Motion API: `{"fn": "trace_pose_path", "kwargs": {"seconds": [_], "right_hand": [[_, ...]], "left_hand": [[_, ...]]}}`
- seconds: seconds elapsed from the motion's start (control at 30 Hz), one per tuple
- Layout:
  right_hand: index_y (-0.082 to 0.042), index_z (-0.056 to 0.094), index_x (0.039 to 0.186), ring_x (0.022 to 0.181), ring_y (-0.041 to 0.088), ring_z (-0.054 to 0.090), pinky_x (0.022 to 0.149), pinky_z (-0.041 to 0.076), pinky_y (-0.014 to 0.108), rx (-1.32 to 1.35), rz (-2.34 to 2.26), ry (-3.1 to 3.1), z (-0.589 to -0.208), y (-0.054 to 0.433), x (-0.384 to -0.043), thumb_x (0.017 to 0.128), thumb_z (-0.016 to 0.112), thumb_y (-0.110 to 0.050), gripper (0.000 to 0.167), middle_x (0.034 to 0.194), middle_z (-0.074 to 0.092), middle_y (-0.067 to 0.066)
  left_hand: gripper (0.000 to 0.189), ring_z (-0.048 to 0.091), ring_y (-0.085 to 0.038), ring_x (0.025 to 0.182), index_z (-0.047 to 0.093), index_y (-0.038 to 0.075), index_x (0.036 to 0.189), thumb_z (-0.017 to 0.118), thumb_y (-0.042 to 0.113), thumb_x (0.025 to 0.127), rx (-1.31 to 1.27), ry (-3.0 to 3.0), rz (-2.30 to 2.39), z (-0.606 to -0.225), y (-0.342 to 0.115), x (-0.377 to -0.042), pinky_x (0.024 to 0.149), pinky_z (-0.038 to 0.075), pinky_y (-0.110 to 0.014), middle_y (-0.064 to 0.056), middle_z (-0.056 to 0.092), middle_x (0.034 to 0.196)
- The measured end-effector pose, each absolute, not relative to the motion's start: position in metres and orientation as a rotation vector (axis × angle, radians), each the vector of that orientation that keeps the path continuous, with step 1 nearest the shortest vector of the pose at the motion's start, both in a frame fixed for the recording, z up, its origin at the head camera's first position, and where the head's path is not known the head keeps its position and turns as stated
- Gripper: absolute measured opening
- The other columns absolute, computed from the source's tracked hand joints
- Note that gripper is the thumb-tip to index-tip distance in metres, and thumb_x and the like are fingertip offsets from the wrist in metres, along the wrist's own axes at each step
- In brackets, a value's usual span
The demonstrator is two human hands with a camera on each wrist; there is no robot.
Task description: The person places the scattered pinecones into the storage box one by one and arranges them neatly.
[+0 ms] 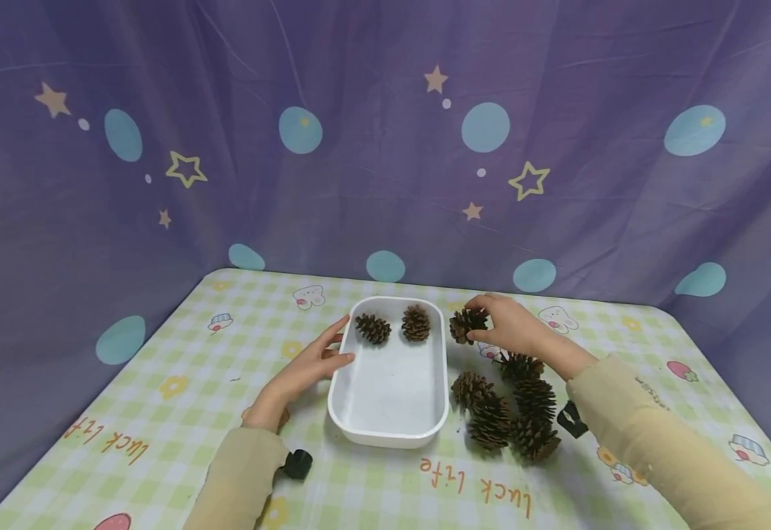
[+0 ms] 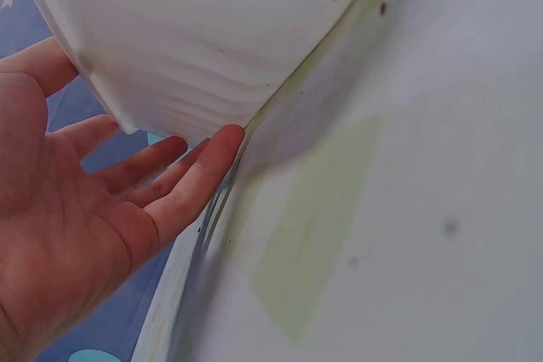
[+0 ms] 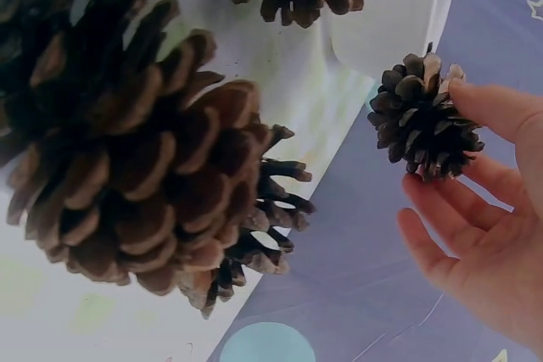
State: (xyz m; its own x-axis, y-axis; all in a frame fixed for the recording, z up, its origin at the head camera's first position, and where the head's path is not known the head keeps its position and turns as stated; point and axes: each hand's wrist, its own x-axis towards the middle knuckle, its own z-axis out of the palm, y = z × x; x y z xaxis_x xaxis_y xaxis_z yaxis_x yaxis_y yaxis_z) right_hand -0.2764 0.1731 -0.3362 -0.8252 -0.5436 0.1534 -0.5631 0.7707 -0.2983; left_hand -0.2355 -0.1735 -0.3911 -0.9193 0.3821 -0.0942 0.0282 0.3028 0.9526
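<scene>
- Held pine cone (image 1: pixel 467 327): small, brown, with open woody scales; located just beside the tray's right wall, near its far end.
- White tray (image 1: pixel 388 397): rectangular, round-cornered; two loose cones (image 1: pixel 415 324) lie apart inside, at the far end.
- Cone cluster (image 1: pixel 490 422): dark brown, tightly grouped, right of the tray.
- Tabletop (image 1: pixel 193 449): green-and-white checks with printed lettering; behind it, a purple curtain (image 1: pixel 385 191) bears stars and blue ovals.
- Right hand (image 1: pixel 509 325): thumb and fingers pinch the held pine cone.
- Left hand (image 1: pixel 302 374): fingers extended, spread, touching the tray's left side.
</scene>
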Motion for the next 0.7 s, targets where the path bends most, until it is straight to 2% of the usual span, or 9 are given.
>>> {"fn": "trace_pose_path", "kwargs": {"seconds": [0.33,0.7], "right_hand": [[-0.007,0.053,0.125,0.100,0.026,0.055,0.082,0.048,0.042,0.851,0.587,-2.920,-0.327,0.164,-0.273,0.081,0.068,-0.031,0.052,0.120,0.054,0.012],[-0.007,0.054,0.124,0.103,0.027,0.054,0.086,0.047,0.043,0.905,0.624,-2.859,-0.320,0.141,-0.272,0.082,0.068,-0.028,0.049,0.118,0.055,0.011]], "left_hand": [[0.071,0.044,-0.033,0.119,0.009,0.025,0.148,0.054,0.023,0.092,0.356,2.271,1.647,-0.387,-0.173,-0.233,0.084,0.050,-0.037,-0.016,0.025,0.145],[0.074,0.045,-0.033,0.119,0.008,0.024,0.148,0.055,0.027,0.091,0.371,2.274,1.641,-0.388,-0.173,-0.234,0.084,0.050,-0.036,-0.017,0.025,0.145]]}}
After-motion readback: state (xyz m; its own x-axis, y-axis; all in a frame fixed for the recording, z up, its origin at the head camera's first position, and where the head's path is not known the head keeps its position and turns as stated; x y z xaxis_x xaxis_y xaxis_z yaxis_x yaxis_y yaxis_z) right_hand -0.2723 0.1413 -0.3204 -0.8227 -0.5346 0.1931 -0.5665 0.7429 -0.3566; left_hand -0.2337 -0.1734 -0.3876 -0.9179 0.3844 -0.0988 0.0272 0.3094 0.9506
